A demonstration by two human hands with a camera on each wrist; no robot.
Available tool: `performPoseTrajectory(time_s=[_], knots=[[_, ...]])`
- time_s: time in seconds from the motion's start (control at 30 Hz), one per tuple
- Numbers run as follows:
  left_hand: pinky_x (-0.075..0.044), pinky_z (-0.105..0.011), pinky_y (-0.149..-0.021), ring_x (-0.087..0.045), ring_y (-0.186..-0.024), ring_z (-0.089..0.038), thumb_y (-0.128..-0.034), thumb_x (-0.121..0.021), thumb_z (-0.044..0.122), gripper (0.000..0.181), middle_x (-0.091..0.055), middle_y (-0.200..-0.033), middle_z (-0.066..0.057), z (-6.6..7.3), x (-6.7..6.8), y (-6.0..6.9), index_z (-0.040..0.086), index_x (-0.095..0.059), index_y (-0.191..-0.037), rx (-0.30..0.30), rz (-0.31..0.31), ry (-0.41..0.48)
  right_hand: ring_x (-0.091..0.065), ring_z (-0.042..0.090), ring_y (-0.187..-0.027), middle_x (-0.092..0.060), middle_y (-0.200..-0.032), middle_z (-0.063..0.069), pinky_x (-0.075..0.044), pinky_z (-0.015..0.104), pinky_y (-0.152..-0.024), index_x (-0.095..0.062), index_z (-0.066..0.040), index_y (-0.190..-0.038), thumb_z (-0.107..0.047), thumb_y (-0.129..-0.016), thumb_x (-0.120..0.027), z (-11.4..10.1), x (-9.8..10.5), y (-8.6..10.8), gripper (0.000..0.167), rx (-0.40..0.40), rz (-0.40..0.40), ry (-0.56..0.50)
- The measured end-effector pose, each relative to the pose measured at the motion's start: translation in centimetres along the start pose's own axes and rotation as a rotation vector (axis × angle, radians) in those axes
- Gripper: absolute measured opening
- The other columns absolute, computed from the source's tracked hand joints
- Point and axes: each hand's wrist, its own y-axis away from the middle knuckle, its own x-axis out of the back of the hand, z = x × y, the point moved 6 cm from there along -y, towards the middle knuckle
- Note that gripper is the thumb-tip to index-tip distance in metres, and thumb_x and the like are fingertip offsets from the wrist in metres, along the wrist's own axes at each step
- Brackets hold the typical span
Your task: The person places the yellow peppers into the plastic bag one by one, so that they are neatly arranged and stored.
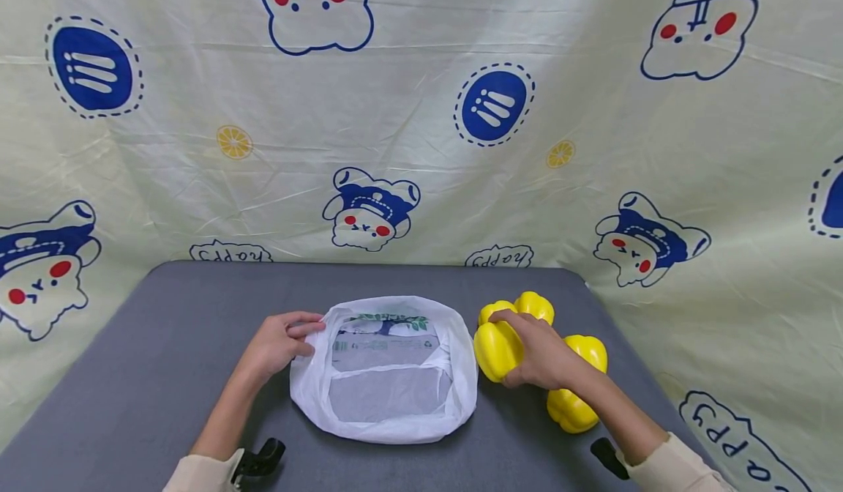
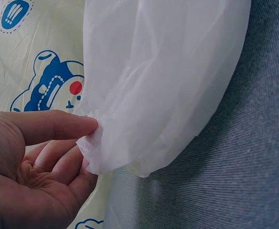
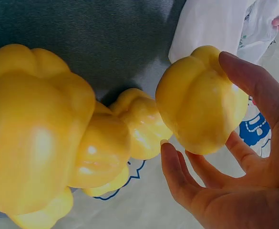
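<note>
A white plastic bag [image 1: 306,397] stands on the table with its wide mouth facing up and its rim folded outward. My left hand [image 1: 273,347] pinches the bag's left rim; in the left wrist view, thumb and fingers meet on the thin white film [image 2: 149,95]. To the right of the bag, my right hand [image 1: 545,354] grips a yellow bell pepper [image 1: 495,351]. The right wrist view shows this pepper [image 3: 201,102] between thumb and fingertips. Printed green and dark markings show inside the bag.
Several more yellow bell peppers are grouped around my right hand, one behind it [image 1: 536,306] and others to its right [image 1: 574,411]. The grey table [image 1: 217,294] ends at a cartoon-printed curtain [image 1: 421,148]. Dark straps circle both wrists.
</note>
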Motion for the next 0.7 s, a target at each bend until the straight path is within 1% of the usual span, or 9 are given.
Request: performPoseTrajectory(time_s=[0.13,0.27,0.4,0.53,0.7], knots=[[-0.052,-0.027,-0.079,-0.057,-0.132,-0.038,-0.0791,-0.071,-0.011,0.054,-0.069,-0.129,-0.019,0.0,0.0,0.0,-0.002,-0.063,-0.132,-0.006,0.005,0.004,-0.054,0.033,-0.114,-0.059,-0.134,0.013,-0.052,0.059,-0.091,-0.052,-0.018,-0.141,-0.020,-0.060,-0.094,-0.4,0.2,-0.4,0.091,0.019,0.021,0.004],[-0.052,-0.027,-0.079,-0.057,-0.132,-0.037,-0.0781,-0.071,-0.011,0.055,-0.069,-0.129,-0.019,0.1,0.0,-0.1,-0.002,-0.064,-0.132,-0.019,0.006,0.008,-0.055,0.029,-0.108,-0.058,-0.131,0.014,-0.054,0.054,-0.086,-0.052,-0.018,-0.141,-0.022,-0.063,-0.093,-0.8,0.5,-0.8,0.088,0.020,0.046,-0.002],[-0.051,-0.026,-0.080,-0.058,-0.132,-0.036,-0.0785,-0.071,-0.011,0.055,-0.069,-0.129,-0.018,-0.2,0.0,-0.1,-0.001,-0.064,-0.133,-0.010,0.001,0.020,-0.056,0.029,-0.104,-0.058,-0.129,0.016,-0.054,0.051,-0.083,-0.053,-0.018,-0.141,-0.022,-0.065,-0.092,-1.2,1.0,-1.1,0.085,0.021,0.080,-0.005],[-0.049,-0.024,-0.078,-0.058,-0.132,-0.035,-0.0784,-0.070,-0.011,0.056,-0.069,-0.130,-0.018,-0.5,0.0,-0.1,-0.001,-0.063,-0.133,-0.001,0.002,0.031,-0.056,0.031,-0.107,-0.056,-0.132,0.019,-0.054,0.050,-0.084,-0.053,-0.018,-0.141,-0.021,-0.065,-0.090,-1.9,1.2,-1.7,0.085,0.036,0.108,-0.009],[-0.049,-0.025,-0.075,-0.058,-0.132,-0.036,-0.0777,-0.070,-0.012,0.057,-0.068,-0.130,-0.019,-0.5,0.1,-0.2,-0.003,-0.063,-0.133,-0.009,-0.005,0.034,-0.055,0.035,-0.112,-0.053,-0.136,0.022,-0.054,0.053,-0.087,-0.053,-0.017,-0.142,-0.021,-0.066,-0.090,-2.9,1.1,-2.4,0.084,0.038,0.119,-0.032]])
